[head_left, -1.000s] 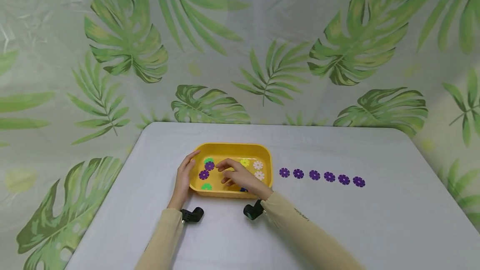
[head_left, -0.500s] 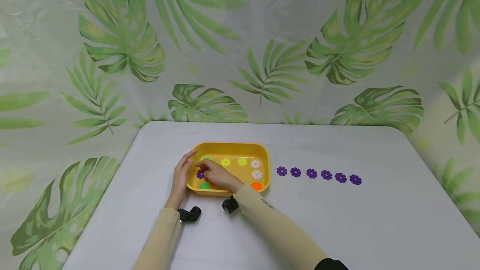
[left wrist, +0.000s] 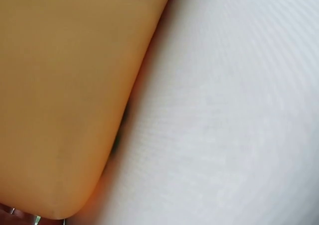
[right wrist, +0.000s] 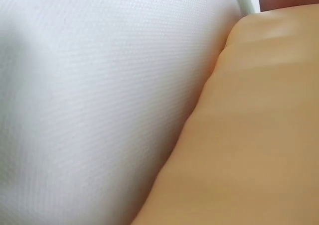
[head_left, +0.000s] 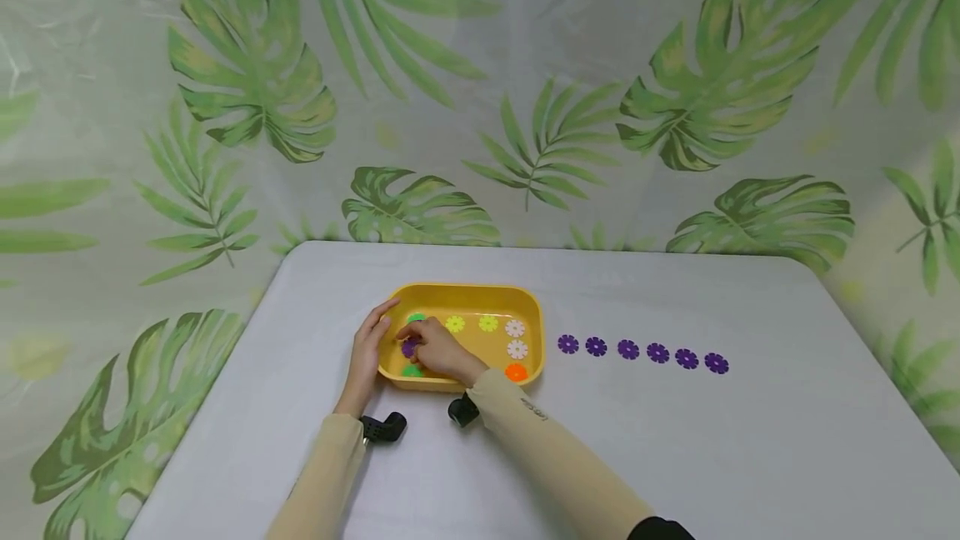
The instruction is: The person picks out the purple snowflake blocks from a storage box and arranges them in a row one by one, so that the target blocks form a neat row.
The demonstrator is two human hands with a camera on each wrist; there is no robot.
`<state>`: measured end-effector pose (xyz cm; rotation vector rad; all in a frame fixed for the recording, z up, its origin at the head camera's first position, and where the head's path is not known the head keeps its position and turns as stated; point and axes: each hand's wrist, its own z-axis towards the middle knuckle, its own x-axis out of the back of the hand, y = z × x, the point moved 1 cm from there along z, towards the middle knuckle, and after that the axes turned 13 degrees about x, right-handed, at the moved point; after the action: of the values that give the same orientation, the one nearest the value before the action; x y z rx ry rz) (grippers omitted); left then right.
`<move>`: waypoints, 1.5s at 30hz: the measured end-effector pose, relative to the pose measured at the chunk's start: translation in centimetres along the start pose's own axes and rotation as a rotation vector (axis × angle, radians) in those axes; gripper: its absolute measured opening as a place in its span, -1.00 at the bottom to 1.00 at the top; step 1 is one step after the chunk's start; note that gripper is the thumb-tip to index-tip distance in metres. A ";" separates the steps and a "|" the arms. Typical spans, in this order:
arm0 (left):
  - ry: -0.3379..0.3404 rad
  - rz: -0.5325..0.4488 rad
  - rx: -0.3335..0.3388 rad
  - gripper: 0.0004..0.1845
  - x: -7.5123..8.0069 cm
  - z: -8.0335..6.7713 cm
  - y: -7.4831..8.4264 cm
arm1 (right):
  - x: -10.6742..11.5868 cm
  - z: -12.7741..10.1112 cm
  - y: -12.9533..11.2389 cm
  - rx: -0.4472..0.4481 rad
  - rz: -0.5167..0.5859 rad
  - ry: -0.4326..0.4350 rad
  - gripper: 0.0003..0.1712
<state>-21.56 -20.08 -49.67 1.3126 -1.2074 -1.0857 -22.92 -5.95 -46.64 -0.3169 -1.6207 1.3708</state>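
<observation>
A yellow tray (head_left: 467,292) stands on the white table (head_left: 675,440). My left hand (head_left: 382,321) rests with straight fingers against the tray's left rim. Inside the left part of the tray, my right hand (head_left: 412,342) reaches in with curled fingers that pinch a purple flower disc (head_left: 408,349). Loose in the tray lie green discs (head_left: 412,371), yellow-green discs (head_left: 454,323), white discs (head_left: 514,327) and an orange disc (head_left: 516,372). The left wrist view shows only the tray's wall (left wrist: 65,85) and table; the right wrist view shows the same wall (right wrist: 259,135).
Several purple flower discs (head_left: 628,349) lie in a row on the table to the right of the tray. A leaf-patterned sheet (head_left: 480,107) hangs behind the table. The table's left edge (head_left: 217,373) runs close to my left arm.
My right hand has moved left across the tray and closed its fingers on a purple disc. The orange disc it covered now shows. The left hand has stayed on the rim.
</observation>
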 end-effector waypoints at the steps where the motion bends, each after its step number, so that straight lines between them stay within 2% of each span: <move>1: -0.001 -0.003 -0.003 -0.60 0.0 0.0 -0.1 | 0.1 0.0 0.1 0.008 -0.027 0.010 -0.63; 4: -0.001 -0.019 0.001 -0.60 -0.1 0.1 -0.1 | 0.3 -0.2 0.3 0.014 -0.082 0.042 -0.72; 6: -0.007 -0.030 0.010 -0.60 -0.1 0.0 0.2 | 0.5 -0.4 0.4 0.003 -0.071 0.070 -0.74; 12: -0.034 0.011 0.052 -0.58 -0.5 -1.4 2.3 | 2.0 -1.4 0.7 -0.078 0.111 0.189 -0.75; 17: -0.023 0.036 0.075 -0.57 -0.6 -1.8 2.9 | 5.1 -3.2 0.1 -0.072 0.236 0.250 -0.77; 22: -0.021 0.024 0.061 -0.58 -0.5 -1.5 2.6 | 8.7 -5.4 0.3 -0.030 0.277 0.277 -0.76; 30: 0.001 -0.002 0.046 -0.60 -0.1 -0.1 0.1 | 14.4 -9.9 3.5 -0.018 0.166 0.348 -0.74; 37: 0.006 0.003 0.046 -0.60 -0.1 -0.2 -0.2 | 19.0 -15.3 7.6 -0.049 0.098 0.439 -0.72; 45: -0.002 -0.004 0.052 -0.61 0.0 0.0 -0.3 | 22.9 -21.8 11.3 -0.162 -0.030 0.522 -0.68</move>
<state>-21.52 -20.07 -50.01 1.3548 -1.2424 -1.0653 -21.80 27.62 -47.16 -0.6824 -1.2890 1.0233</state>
